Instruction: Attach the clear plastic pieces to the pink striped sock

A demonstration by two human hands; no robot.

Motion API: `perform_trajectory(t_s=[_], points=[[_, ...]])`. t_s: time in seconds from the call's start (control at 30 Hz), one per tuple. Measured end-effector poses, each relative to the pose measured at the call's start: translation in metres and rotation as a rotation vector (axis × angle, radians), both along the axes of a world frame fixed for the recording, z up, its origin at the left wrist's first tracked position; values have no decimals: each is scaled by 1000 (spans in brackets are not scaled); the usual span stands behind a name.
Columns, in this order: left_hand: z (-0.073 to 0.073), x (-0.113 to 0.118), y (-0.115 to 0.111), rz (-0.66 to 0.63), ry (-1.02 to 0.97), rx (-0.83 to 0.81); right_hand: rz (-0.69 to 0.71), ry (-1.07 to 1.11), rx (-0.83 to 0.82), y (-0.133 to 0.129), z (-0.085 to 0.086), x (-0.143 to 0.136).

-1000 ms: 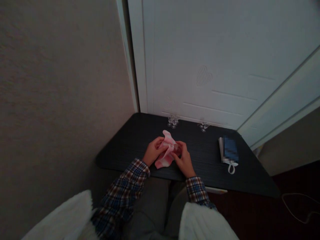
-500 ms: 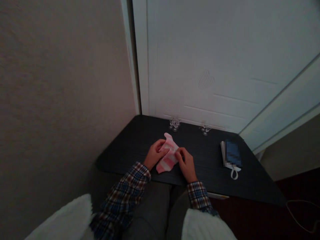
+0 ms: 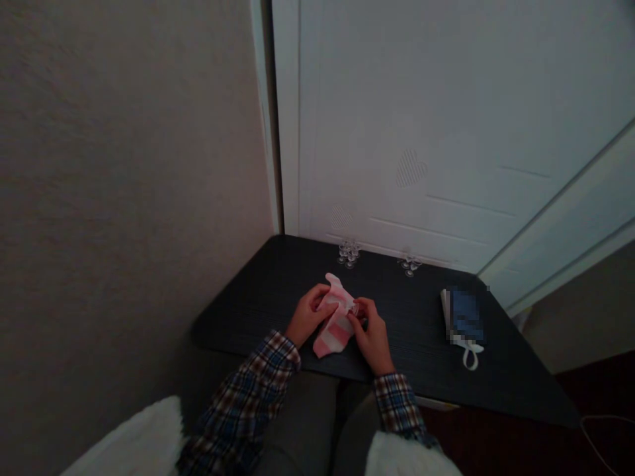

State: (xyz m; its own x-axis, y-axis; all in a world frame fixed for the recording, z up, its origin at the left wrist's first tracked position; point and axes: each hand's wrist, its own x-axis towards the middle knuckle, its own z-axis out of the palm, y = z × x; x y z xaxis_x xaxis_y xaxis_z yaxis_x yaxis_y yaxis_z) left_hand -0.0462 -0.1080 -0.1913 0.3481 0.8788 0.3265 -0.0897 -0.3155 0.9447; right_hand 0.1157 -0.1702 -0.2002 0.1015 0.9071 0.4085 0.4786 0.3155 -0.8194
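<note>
indoors, white panelling (image 3: 446, 99) backs black tabletop (image 3: 258, 297); left grip (image 3: 306, 317) clasps cloth (image 3: 335, 336), right grip (image 3: 374, 334) glass (image 3: 354, 309).

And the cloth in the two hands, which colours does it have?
The cloth is pink and white, in broad bands; the head view shows it.

Glass (image 3: 354, 309): we see only part, between cloth (image 3: 333, 337) and right hand (image 3: 374, 336).
Blue thing (image 3: 465, 314): pixelated; we can't identify it.
Cord (image 3: 602, 416): cut off at right.

Pink-and-white striped cloth (image 3: 335, 336), creased, draped unevenly, over dark table (image 3: 262, 301), small clear object (image 3: 354, 309) against it, partly hidden
</note>
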Motion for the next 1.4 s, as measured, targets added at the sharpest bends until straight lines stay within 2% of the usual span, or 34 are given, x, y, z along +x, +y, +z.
perform_trajectory(t_s=[0.4,0.67,1.1,1.4], points=[[6,-2,-2,-13,13,-10,0,-82,-30,-3,4,1],[4,-3,-1,-4,55,-19,-12,-74,-2,1,-1,-2],[0,-4,-2,-46,87,-44,-14,-94,-60,-1,-1,-1],[0,-4,1,6,56,-37,3,-60,-14,1,-2,-3]])
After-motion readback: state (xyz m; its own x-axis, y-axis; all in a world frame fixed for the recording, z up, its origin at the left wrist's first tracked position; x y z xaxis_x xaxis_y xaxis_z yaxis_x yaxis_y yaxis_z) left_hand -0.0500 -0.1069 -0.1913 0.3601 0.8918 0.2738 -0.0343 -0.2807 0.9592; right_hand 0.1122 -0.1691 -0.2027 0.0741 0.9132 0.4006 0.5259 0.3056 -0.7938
